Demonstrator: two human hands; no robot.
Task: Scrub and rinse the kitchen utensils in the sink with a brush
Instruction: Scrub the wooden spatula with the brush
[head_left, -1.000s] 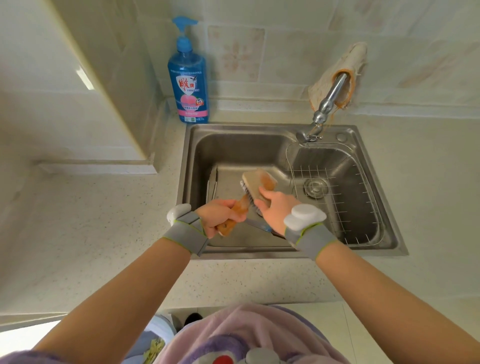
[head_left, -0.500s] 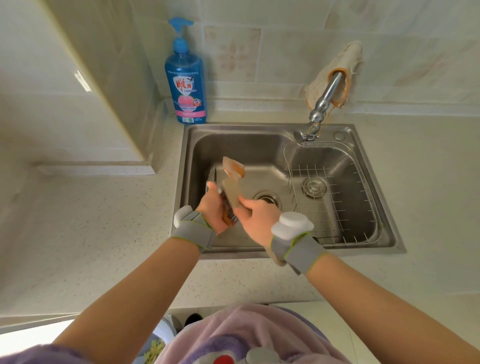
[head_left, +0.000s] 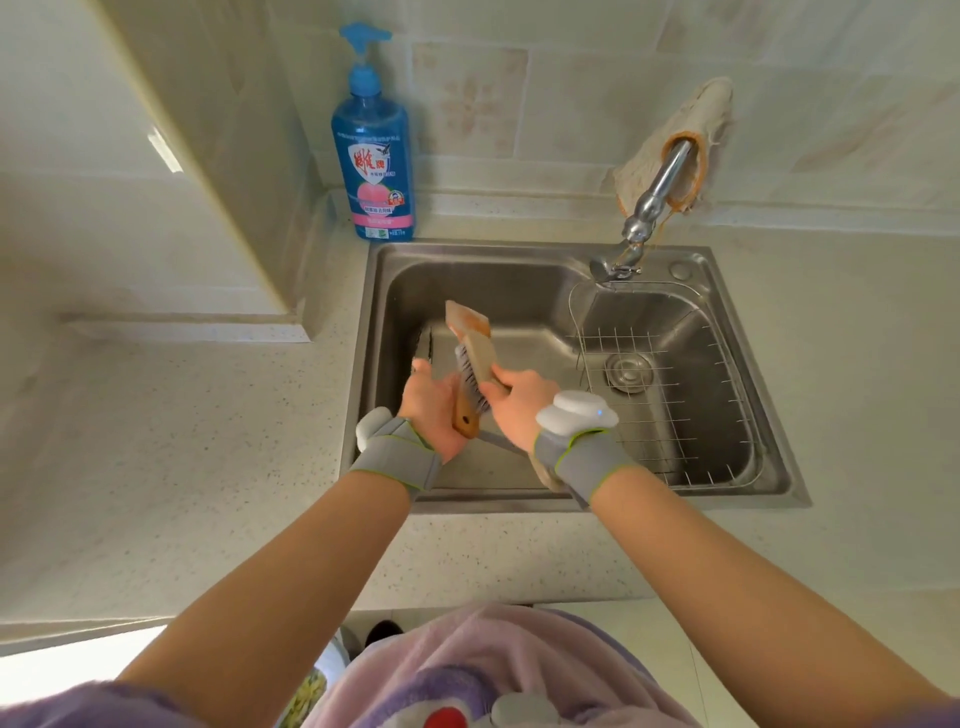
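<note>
1. We hold both hands close together over the near left part of the sink (head_left: 519, 291), just beyond its near rim.
2. Our left hand (head_left: 434, 410) curls round the brown wooden handle of a utensil (head_left: 464, 422). Its metal part runs near and right, passing under our right wrist. We cannot tell what kind of utensil it is.
3. Our right hand (head_left: 522, 410) grips the near end of the brush (head_left: 475, 343). Its pale wooden back points far and tilts slightly left.
4. The dark bristles face left and meet the utensil handle between our two hands.
5. A wire rack (head_left: 675, 431) fills the right of the sink, and we see the drain (head_left: 628, 371) through it.
6. The faucet (head_left: 657, 192), with a cloth (head_left: 696, 119) draped on it, stands at the far right rim. A blue bottle (head_left: 374, 156) stands on the counter (head_left: 182, 441) at the far left corner.
</note>
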